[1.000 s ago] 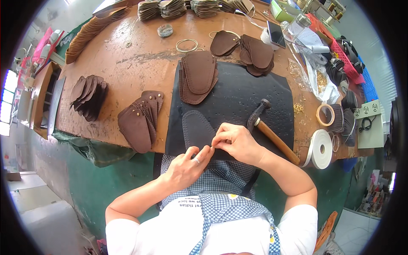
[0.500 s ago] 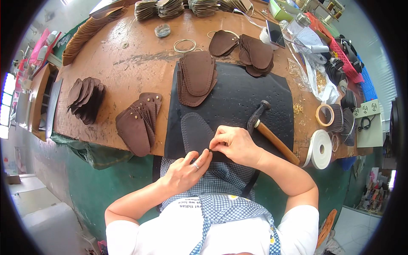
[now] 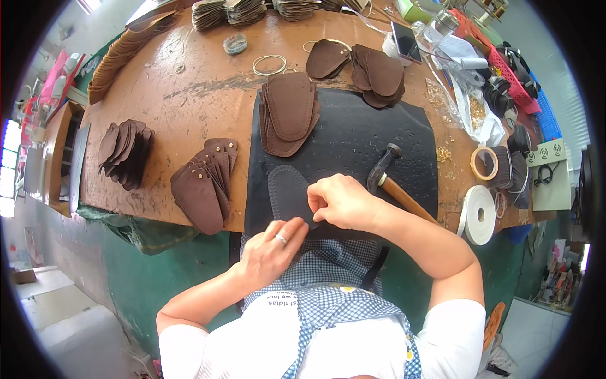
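Observation:
A dark, rounded leather piece (image 3: 290,188) with a stitched-looking border lies on the black mat (image 3: 341,151), its near end partly under my hands. My left hand (image 3: 273,248), with a ring on it, rests its stretched fingers at that near end; the thumb is hidden. My right hand (image 3: 341,201) hovers just right of the piece, its fingers curled into a pinch. Whatever the pinch may hold is too small or hidden to make out. Beyond the right hand, a hammer (image 3: 405,197) with a wooden handle lies on the mat.
Brown leather pieces (image 3: 290,108) are stacked at the mat's far left. Studded pieces (image 3: 197,192) fan out left of the mat, beside another pile (image 3: 125,151). Rightward are small gold parts (image 3: 444,154), tape (image 3: 484,163) and a white roll (image 3: 480,215). A phone (image 3: 406,42) stands farther back.
My hands have drawn slightly apart at the leather piece's near end. The right hand has lifted and turned, fingers curling more; the left fingers have straightened. The view has shifted a little.

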The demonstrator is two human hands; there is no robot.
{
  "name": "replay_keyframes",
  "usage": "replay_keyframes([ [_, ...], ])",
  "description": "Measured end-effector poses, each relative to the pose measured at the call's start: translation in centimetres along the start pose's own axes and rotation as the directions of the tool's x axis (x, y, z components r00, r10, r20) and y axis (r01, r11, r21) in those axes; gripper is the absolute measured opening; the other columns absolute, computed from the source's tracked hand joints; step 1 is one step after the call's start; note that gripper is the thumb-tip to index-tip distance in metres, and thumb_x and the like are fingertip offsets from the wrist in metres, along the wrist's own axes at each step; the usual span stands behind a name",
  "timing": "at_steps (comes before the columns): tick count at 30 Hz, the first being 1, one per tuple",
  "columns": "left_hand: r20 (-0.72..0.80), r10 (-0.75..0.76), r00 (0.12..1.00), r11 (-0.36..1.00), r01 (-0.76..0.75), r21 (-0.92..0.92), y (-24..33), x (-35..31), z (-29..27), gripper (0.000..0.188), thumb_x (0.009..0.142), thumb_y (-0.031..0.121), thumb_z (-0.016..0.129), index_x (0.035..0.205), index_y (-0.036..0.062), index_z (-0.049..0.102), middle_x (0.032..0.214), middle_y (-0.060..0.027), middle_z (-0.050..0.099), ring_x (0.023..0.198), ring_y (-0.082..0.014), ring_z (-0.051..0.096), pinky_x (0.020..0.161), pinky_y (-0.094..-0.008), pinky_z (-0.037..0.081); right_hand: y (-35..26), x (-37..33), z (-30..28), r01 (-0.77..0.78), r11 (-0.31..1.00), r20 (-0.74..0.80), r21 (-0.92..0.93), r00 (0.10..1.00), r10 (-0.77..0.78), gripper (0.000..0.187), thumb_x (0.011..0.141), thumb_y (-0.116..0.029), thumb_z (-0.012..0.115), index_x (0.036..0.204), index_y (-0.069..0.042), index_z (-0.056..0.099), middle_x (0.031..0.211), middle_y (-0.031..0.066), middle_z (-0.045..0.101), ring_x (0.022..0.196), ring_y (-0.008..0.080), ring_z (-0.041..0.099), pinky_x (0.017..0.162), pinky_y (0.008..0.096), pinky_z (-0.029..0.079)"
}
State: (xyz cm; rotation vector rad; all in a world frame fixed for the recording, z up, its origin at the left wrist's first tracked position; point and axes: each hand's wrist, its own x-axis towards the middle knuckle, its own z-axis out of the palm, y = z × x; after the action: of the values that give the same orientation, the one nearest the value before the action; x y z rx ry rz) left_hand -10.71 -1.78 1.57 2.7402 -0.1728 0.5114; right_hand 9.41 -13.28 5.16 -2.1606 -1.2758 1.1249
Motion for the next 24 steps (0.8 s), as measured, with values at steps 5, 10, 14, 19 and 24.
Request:
replay_keyframes([
  [5, -0.021, -0.030, 0.999, 0.999, 0.030, 0.024, -1.0, -1.0, -0.4, 0.037, 0.071, 0.006, 0.080, 0.107, 0.0058, 0.074, 0.113, -0.0045, 0.069, 0.090, -0.0199, 0.067, 0.069, -0.0297, 0.058, 1.6, -1.5, 2.2, 0.214, 0.973, -0.217, 0.087, 0.957, -0.191, 0.014, 0.082, -0.006, 0.075, 0.092, 0.000, 0.067, 0.090, 0.0120, 0.069, 0.081, 0.0258, 0.070, 0.072, 0.0376, 0.055],
  [10, 0.054, -0.012, 0.998, 0.985, 0.021, -0.170, -2.2, -0.3, -1.4, 0.034, 0.068, 0.003, 0.081, 0.102, 0.0080, 0.075, 0.108, -0.0034, 0.071, 0.085, -0.0196, 0.067, 0.068, -0.0314, 0.058, 1.9, -5.3, 4.8, 0.379, 0.846, -0.636, 0.375, 0.769, -0.062, 0.013, 0.089, 0.010, 0.066, 0.098, 0.003, 0.070, 0.094, 0.0089, 0.069, 0.084, 0.0145, 0.070, 0.076, 0.0249, 0.057],
  [14, 0.042, 0.018, 0.999, 0.963, -0.006, -0.269, -2.8, 0.4, -2.3, 0.031, 0.067, -0.002, 0.080, 0.097, 0.0060, 0.074, 0.103, -0.0049, 0.072, 0.085, -0.0220, 0.068, 0.069, -0.0329, 0.058, 2.4, -6.6, 4.5, 0.361, 0.925, -0.827, 0.119, 0.551, -0.109, 0.015, 0.088, 0.013, 0.065, 0.095, 0.001, 0.069, 0.092, 0.0086, 0.068, 0.079, 0.0155, 0.068, 0.072, 0.0264, 0.055],
  [19, -0.250, -0.107, 0.962, 0.946, 0.021, -0.324, -1.6, 3.0, -6.0, 0.020, 0.076, -0.007, 0.077, 0.092, 0.0032, 0.071, 0.103, -0.0105, 0.074, 0.081, -0.0209, 0.070, 0.068, -0.0297, 0.055, 4.4, -8.2, 3.1, 0.257, 0.965, -0.882, 0.044, 0.464, -0.083, 0.015, 0.087, 0.014, 0.065, 0.094, 0.001, 0.068, 0.091, 0.0089, 0.067, 0.080, 0.0161, 0.067, 0.072, 0.0271, 0.055],
  [24, -0.029, -0.680, 0.733, 0.526, 0.460, -0.715, -1.1, 3.9, -9.1, 0.005, 0.091, -0.001, 0.069, 0.097, -0.0022, 0.069, 0.081, -0.0009, 0.071, 0.076, -0.0025, 0.061, 0.067, -0.0188, 0.049, 6.2, -9.7, 2.8, 0.168, 0.982, -0.898, 0.091, 0.439, 0.008, 0.013, 0.088, 0.010, 0.066, 0.097, 0.001, 0.067, 0.101, 0.0080, 0.065, 0.091, 0.0174, 0.066, 0.078, 0.0292, 0.056],
])
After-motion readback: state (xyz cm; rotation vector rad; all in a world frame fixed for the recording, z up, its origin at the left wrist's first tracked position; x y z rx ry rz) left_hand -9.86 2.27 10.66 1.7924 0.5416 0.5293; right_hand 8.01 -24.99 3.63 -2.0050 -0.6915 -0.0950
